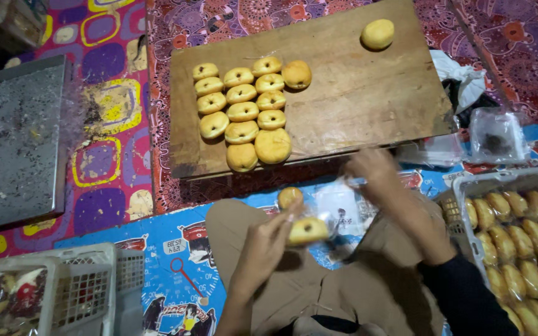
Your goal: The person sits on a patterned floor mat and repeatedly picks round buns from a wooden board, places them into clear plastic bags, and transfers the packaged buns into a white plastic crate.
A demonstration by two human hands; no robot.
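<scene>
On the wooden board [356, 93], buns in rows [242, 112] at left, single bun [377, 33] far right. Left of board, metal tray [17, 143]. Right, near lap, crate [468, 186] holding wrapped buns [530, 242]. Near left, basket [82, 286].

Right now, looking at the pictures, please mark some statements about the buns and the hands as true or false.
1. The left hand holds a filled bun. True.
2. The wooden board carries no buns. False: rows of buns lie on its left part.
3. One bun lies alone near the board's far right corner. True.
4. The crate at right is empty. False: it is full of wrapped buns.
5. The right hand rests on the metal tray. False: the tray is far left.
</scene>
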